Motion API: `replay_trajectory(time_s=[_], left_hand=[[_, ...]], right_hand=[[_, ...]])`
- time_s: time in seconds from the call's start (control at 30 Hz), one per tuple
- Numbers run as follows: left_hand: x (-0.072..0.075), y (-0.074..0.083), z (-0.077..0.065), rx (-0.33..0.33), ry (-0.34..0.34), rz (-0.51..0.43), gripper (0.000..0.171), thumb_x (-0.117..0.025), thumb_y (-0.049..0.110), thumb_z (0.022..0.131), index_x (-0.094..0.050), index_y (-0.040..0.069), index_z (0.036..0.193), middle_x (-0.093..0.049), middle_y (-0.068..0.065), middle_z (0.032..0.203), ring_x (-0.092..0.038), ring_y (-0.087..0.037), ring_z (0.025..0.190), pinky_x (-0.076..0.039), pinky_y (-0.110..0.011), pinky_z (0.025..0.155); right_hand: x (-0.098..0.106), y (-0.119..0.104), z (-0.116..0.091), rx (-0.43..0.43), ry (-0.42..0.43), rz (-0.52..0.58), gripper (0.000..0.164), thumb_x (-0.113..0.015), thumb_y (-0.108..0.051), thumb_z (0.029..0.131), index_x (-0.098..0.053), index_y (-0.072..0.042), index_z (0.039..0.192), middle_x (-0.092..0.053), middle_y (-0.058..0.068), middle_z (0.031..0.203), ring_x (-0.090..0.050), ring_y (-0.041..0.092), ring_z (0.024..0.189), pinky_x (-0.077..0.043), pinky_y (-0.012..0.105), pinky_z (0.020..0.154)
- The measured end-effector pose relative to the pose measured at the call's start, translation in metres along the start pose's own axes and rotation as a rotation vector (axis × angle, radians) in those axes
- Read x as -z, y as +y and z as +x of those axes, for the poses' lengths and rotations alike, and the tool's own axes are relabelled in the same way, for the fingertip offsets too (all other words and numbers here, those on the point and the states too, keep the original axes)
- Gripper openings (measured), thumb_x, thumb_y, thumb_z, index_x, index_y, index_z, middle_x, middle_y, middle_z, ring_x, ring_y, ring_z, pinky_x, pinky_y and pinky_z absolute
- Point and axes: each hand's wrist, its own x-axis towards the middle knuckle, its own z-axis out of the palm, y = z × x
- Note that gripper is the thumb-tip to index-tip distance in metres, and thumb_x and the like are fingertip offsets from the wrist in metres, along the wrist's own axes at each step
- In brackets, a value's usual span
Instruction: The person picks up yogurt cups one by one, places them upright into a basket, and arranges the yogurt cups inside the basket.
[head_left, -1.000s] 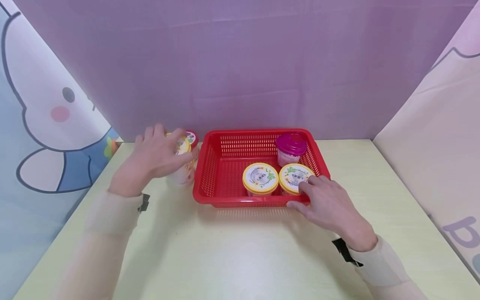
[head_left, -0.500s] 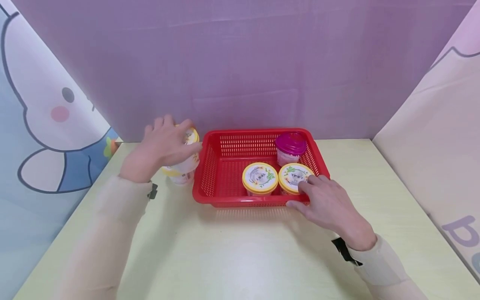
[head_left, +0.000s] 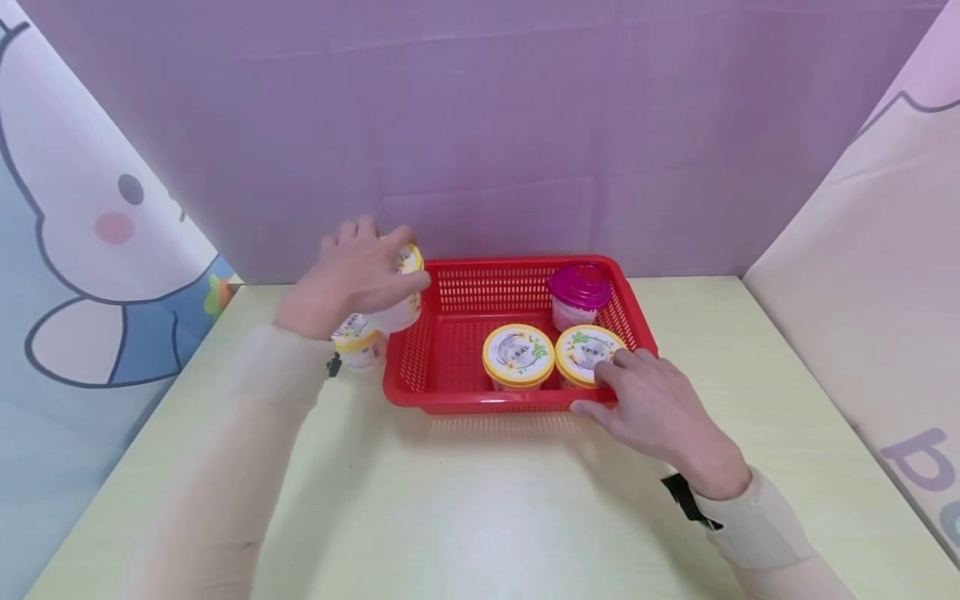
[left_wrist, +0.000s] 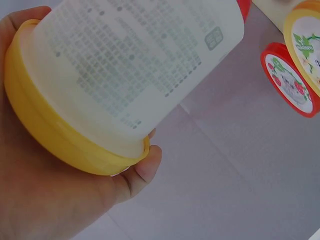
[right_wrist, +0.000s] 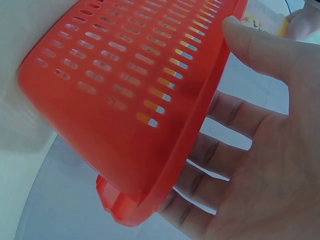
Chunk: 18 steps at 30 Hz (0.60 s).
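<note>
My left hand [head_left: 352,271] grips a white plastic tub [head_left: 403,312] by its yellow lid, lifted at the basket's left rim. In the left wrist view the tub [left_wrist: 135,65] hangs tilted, its printed side showing, with thumb and fingers round the lid. My right hand [head_left: 663,412] holds the front right rim of a red perforated basket [head_left: 450,402], thumb outside and fingers over the edge. Inside the basket stand two yellow-lidded tubs [head_left: 518,357] along the front and a tub with a magenta lid [head_left: 580,287] at the back right.
Left of the basket, another yellow-lidded tub [head_left: 360,346] stands on the pale table [head_left: 465,508]. The left wrist view shows a red-lidded tub [left_wrist: 290,82] beside it. A purple cloth wall [head_left: 495,125] rises behind, with printed cloths at both sides.
My left hand has raised the yellow-lidded tub and carried it right to the basket's left rim, uncovering another yellow-lidded tub on the table. My right hand stays on the rim.
</note>
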Motion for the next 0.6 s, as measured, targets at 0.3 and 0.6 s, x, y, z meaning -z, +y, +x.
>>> replay_trajectory(time_s=[0.3, 0.6], left_hand=[[-0.001, 0.015, 0.017, -0.038, -0.014, 0.028, 0.071, -0.057, 0.055, 0.09, -0.04, 0.024, 0.152, -0.04, -0.022, 0.143, -0.034, -0.043, 0.132, -0.032, -0.066, 0.106], [-0.008, 0.03, 0.035, -0.037, -0.02, -0.008, 0.076, -0.061, 0.055, 0.089, -0.035, 0.028, 0.156, -0.036, -0.019, 0.149, -0.03, -0.039, 0.138, -0.029, -0.063, 0.112]], right_hand=[[-0.001, -0.001, 0.0, 0.007, 0.006, -0.004, 0.052, -0.082, -0.046, 0.081, -0.071, -0.007, 0.113, -0.066, 0.014, 0.109, -0.06, 0.031, 0.099, -0.053, 0.055, 0.083], [-0.003, -0.002, -0.002, 0.009, 0.019, -0.005, 0.049, -0.083, -0.044, 0.08, -0.072, -0.007, 0.11, -0.066, 0.013, 0.106, -0.059, 0.029, 0.095, -0.053, 0.052, 0.081]])
